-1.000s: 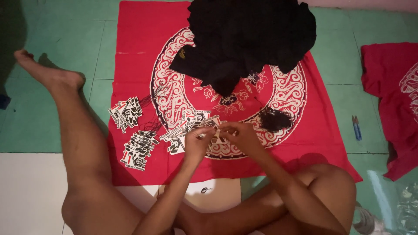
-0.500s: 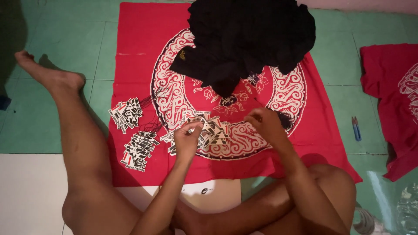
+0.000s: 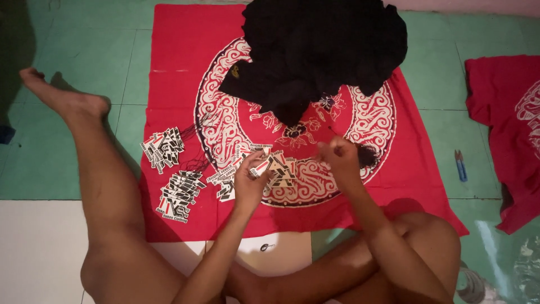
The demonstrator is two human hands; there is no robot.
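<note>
Seated on a green tiled floor, a person worked over a red patterned cloth, one leg stretched out beyond the left hand and the other folded beneath the right arm. The left hand was loosely curled, its fingertips pinching a small black, white and red printed tag just above a scatter of like tags. The right hand was closed to a pinch, thumb against fingers; what it gripped was too small and blurred to tell. The two hands were held apart, with a loose tag pile lying between them on the cloth. Touching the far side of the right hand lay a small bundle of black strings. Two more stacks of tags sat well out beyond the left hand, thin black strings trailing from them. Beyond both hands, a heap of black garments covered the upper part of the cloth. Well off to the right hand's outer side, a small blue snipper lay on the floor near a second red cloth.
</note>
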